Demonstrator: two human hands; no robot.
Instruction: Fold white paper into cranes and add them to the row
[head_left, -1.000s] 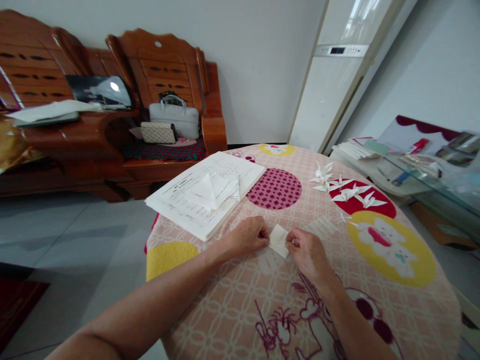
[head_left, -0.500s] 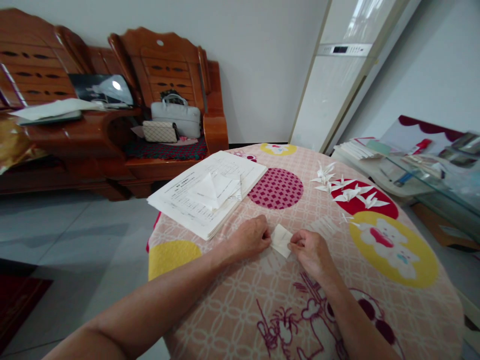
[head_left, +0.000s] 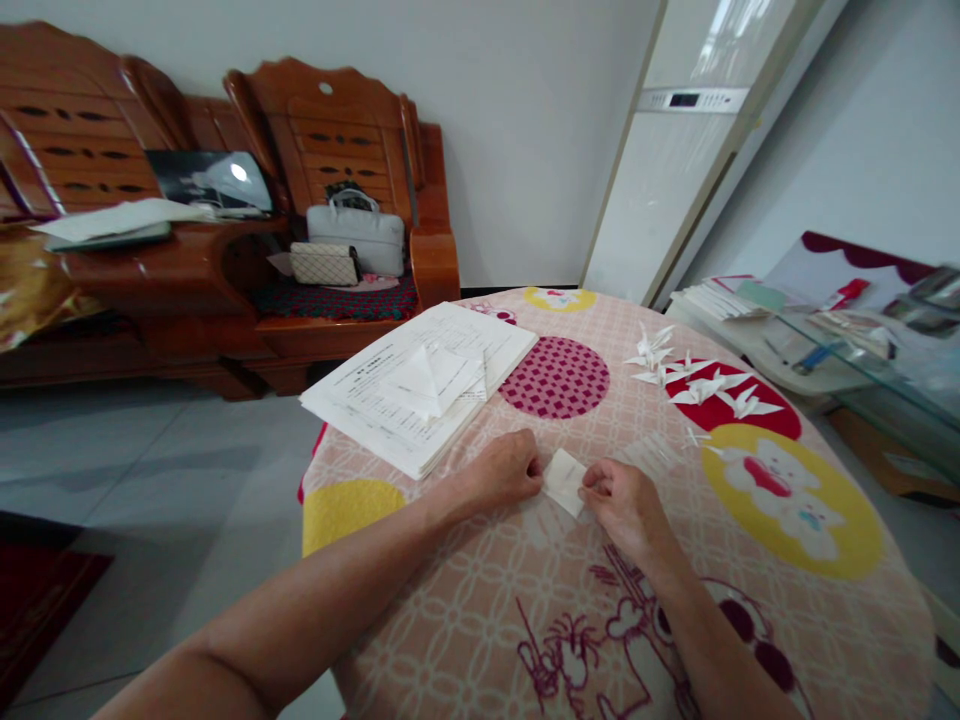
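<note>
Left hand [head_left: 508,468], curled against the folded paper [head_left: 564,480], apparently steadies it, its grip hidden; right hand [head_left: 622,498] pinches the right edge, presumably for control.

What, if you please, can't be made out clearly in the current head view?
- Fingertips of the left hand: head view, hidden by its own curled fingers.
- Underside of the small paper: head view, turned away from the camera.
- Small print on the printed sheets: head view, too small, partly covered by folded paper.
- Exact count of paper cranes: head view, some overlap.
- Right elbow: cut off by the bottom edge.
</note>
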